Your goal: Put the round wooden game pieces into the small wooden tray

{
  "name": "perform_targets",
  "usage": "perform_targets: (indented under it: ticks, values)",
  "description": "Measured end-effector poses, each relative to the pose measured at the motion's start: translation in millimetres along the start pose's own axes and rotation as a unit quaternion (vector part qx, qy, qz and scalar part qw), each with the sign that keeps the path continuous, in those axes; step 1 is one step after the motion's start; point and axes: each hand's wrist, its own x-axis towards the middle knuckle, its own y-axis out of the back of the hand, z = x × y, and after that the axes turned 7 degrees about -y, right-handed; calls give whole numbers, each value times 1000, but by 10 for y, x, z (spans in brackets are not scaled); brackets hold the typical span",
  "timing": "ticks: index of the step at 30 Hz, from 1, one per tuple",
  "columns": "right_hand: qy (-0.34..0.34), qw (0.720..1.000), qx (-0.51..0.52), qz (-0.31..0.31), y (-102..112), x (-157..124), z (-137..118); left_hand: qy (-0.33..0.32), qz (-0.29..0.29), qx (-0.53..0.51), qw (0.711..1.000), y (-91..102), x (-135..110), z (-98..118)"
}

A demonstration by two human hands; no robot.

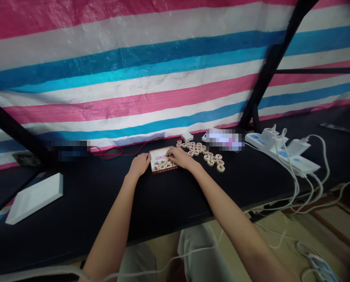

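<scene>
A small box (pixel 164 169) with a dark red patterned side sits on the black table. Round wooden Chinese chess pieces (pixel 162 166) with black characters lie in rows along its near part, and its white bottom shows at the back. My left hand (pixel 139 164) grips the box's left wall, fingers curled together. Over the right part of the box, the fingers of my right hand (pixel 179 156) close in a pinch on a Chinese chess piece, mostly hidden by the fingers. More loose pieces (pixel 204 152), some with red characters, are spread on the table right of the box.
A white box lid or tray (pixel 35 199) lies at the left. Behind are a red cable (pixel 110 152), a white charger (pixel 187 137) and a blurred phone-like thing (pixel 224 139). A power strip (pixel 292 156) with white cables stands right. Striped sheeting (pixel 134 86) hangs behind.
</scene>
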Motion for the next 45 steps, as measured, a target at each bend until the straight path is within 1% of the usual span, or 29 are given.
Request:
perform_targets:
  ticks: [3,5,7,9,11,14,16,19,22,25,28,31,33,35,38,40,41,43,45]
  values:
    - [6,999,-31,22,92,-44,-51,-3,-2,-2,1000,2,2,-1]
    - [1,996,-53,66,237,-152,-86,-4,-5,-5,1000,5,4,-1]
    - [-30,990,-69,122,438,-359,-93,-3,-7,-5,1000,7,4,-1]
    - [-88,978,-104,158,652,-655,-54,-2,-6,-3,1000,7,6,-1]
    - [-157,962,-174,142,833,-988,35,-3,-5,-4,1000,6,9,-1]
    - [-238,938,-241,80,986,-1395,202,-4,-5,-8,1000,0,18,-4]
    - [-269,930,-245,55,1006,-1541,287,0,-4,-7,1000,-8,24,-8]
    - [-279,933,-225,31,943,-1598,349,1,0,-6,1000,-23,24,-14]
    - [-262,942,-209,20,831,-1573,354,-7,9,-5,1000,-30,11,-14]
    - [-242,951,-190,38,724,-1552,347,-8,11,-3,1000,-26,-2,-11]
    - [-244,952,-174,55,659,-1551,358,-2,8,2,1000,-18,-8,-5]
    - [-238,958,-159,30,663,-1554,369,4,4,4,1000,-13,-9,-1]
    - [-213,968,-132,8,698,-1526,334,4,6,4,1000,-16,-9,-1]
    - [-181,980,-82,-5,729,-1431,235,0,10,4,1000,-21,-8,-6]
    - [-117,993,33,4,675,-1097,-18,-7,11,4,1000,-26,-7,-15]
    - [-69,990,120,42,538,-762,-190,-9,10,-2,1000,-22,-9,-18]
    - [-51,987,144,56,448,-584,-255,-9,10,-4,1000,-19,-10,-18]
    - [-37,985,155,68,258,-261,-325,-12,8,-6,1000,-12,-12,-16]
    - [-41,991,108,73,100,-51,-321,-13,7,-6,1000,-9,-11,-13]
